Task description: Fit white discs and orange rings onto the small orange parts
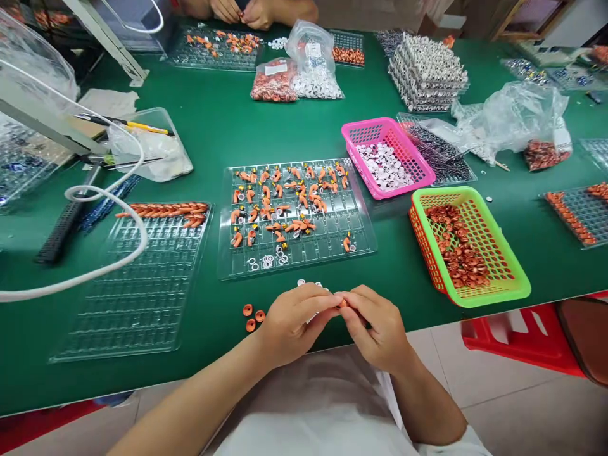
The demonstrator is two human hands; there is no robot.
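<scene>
My left hand [293,320] and my right hand [377,326] meet at the near edge of the green table [218,133], fingertips pinched together on a small orange part [342,303]. Three loose orange rings [251,315] lie just left of my left hand. A few white rings [308,283] peek out behind my fingers. Straight ahead lies a clear plastic tray [297,218] with several orange parts and white rings in its pockets.
A green basket [470,247] of brown rings and a pink basket [387,158] of white rings stand at the right. A second clear tray [142,278] sits left, under a white cable [95,253]. Bags of parts [299,69] and another person's hands [247,11] are at the far edge.
</scene>
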